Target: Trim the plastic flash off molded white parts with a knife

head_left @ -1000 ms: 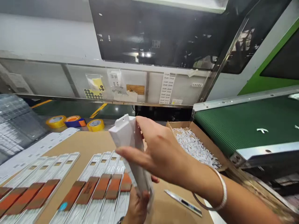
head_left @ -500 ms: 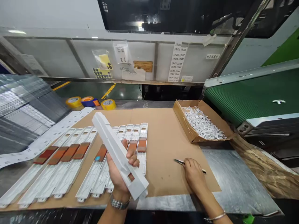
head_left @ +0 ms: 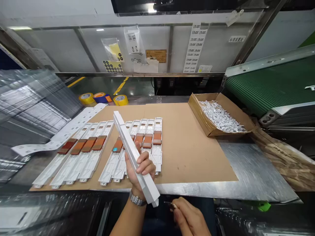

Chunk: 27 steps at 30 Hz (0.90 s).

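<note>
My left hand (head_left: 140,167) is wrapped round a long white plastic bar (head_left: 134,150), which is tilted with its top leaning left. Below the bar's lower end, off the table's front edge, my right hand (head_left: 188,214) is closed on a slim knife (head_left: 169,204); only its thin tip and a bit of the handle show. Behind my left hand lie several white plastic strips (head_left: 157,157), each with a reddish-brown block (head_left: 147,141) across it. More such strips (head_left: 86,164) lie in a group to the left.
Brown cardboard (head_left: 194,154) covers the metal table (head_left: 251,170). An open carton (head_left: 200,119) of small white parts stands at the back right, beside a green conveyor (head_left: 268,85). Tape rolls (head_left: 120,100) sit at the back left, near wrapped stacks (head_left: 31,108).
My right hand has picked the knife up off the cardboard and brought it down and left, near the bar's lower end. The bar has turned in my left hand, and the view has shifted.
</note>
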### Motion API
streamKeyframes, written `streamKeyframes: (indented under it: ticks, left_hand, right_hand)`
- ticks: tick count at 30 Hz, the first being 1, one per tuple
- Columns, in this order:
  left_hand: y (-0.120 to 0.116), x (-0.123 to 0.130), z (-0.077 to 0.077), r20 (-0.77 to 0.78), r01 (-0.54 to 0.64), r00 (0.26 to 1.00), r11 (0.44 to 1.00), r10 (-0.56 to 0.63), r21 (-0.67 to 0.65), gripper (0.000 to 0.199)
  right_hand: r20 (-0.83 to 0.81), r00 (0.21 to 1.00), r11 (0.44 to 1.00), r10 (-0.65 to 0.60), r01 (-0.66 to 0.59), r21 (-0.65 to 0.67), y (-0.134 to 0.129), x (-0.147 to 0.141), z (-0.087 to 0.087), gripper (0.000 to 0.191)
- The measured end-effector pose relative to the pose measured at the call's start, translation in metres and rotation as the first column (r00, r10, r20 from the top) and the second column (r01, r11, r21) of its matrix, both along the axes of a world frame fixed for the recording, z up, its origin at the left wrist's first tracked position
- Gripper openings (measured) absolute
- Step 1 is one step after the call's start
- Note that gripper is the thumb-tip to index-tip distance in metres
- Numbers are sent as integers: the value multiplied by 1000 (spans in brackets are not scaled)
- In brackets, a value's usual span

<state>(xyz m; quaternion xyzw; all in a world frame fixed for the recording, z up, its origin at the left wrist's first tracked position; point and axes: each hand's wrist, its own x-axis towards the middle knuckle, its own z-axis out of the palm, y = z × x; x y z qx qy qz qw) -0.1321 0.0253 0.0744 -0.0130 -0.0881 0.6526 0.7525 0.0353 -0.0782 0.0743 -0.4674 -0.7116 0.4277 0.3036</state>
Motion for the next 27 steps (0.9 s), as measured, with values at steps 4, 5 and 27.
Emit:
streamKeyframes:
  ticks: [4, 5, 27]
  left_hand:
    - [-5, -2, -3, 9, 2, 1000, 1000, -2, 3, 43]
    - [-6, -2, -5, 11, 2, 1000, 1000, -2, 6, 45]
    - [-13, 2, -6, -19, 18, 1000, 1000, -18, -14, 47]
  right_hand:
    - [-32, 999, 998, -18, 17, -54, -4, -11, -3, 30]
    - [-28, 999, 997, -28, 26, -70, -5, -13, -5, 31]
    - [65, 997, 995, -33, 39, -87, -6, -21, -12, 35]
